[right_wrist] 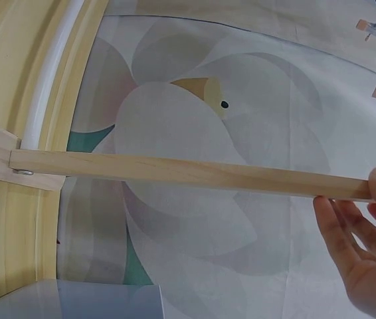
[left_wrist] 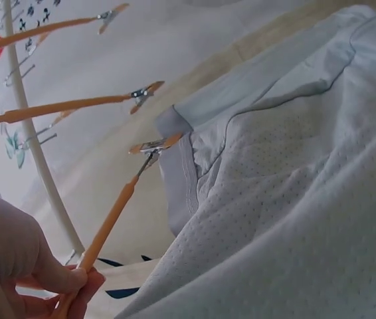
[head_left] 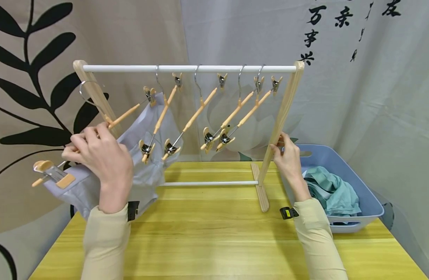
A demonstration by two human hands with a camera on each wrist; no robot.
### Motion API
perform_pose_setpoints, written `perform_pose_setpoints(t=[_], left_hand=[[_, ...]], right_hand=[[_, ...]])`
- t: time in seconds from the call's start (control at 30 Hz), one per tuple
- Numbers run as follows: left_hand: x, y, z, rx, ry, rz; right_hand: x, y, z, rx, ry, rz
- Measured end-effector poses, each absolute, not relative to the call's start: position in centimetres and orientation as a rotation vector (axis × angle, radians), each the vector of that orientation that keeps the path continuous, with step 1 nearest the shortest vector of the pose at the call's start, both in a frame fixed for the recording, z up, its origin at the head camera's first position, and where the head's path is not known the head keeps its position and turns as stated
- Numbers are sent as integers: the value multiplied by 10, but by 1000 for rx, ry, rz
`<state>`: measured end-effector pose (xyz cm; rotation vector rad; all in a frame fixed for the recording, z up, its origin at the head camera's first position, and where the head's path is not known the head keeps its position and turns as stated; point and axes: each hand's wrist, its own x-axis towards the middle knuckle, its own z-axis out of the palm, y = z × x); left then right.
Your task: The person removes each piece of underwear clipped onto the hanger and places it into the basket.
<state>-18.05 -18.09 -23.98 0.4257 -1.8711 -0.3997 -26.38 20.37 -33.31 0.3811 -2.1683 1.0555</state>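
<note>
My left hand (head_left: 104, 159) pinches the wooden bar of a clip hanger (head_left: 125, 116), with thumb and fingers round it in the left wrist view. A pale grey garment (left_wrist: 294, 179) of perforated cloth hangs from the hanger's clips by its band. The hanger's metal hook (head_left: 82, 88) is off the rod, in front of the rack's left post. At the other side, my right hand (head_left: 288, 161) grips the right wooden post (head_left: 282, 112) of the rack between thumb and fingers, as the right wrist view also shows.
Several bare clip hangers (head_left: 200, 109) hang from the white rod (head_left: 186, 69). A blue-grey basket (head_left: 370, 198) with teal cloth (head_left: 335, 190) stands right of the rack on the wooden table (head_left: 207, 233). Printed curtains (head_left: 242, 31) hang behind.
</note>
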Motion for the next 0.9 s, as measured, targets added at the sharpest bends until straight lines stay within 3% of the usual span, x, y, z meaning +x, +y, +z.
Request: perform_pose_setpoints(t=[0.9], left_hand=[[-162,-155,-285,303,-1938,-464]], right_hand=[[-265,204,-335,373,-2164,1033]])
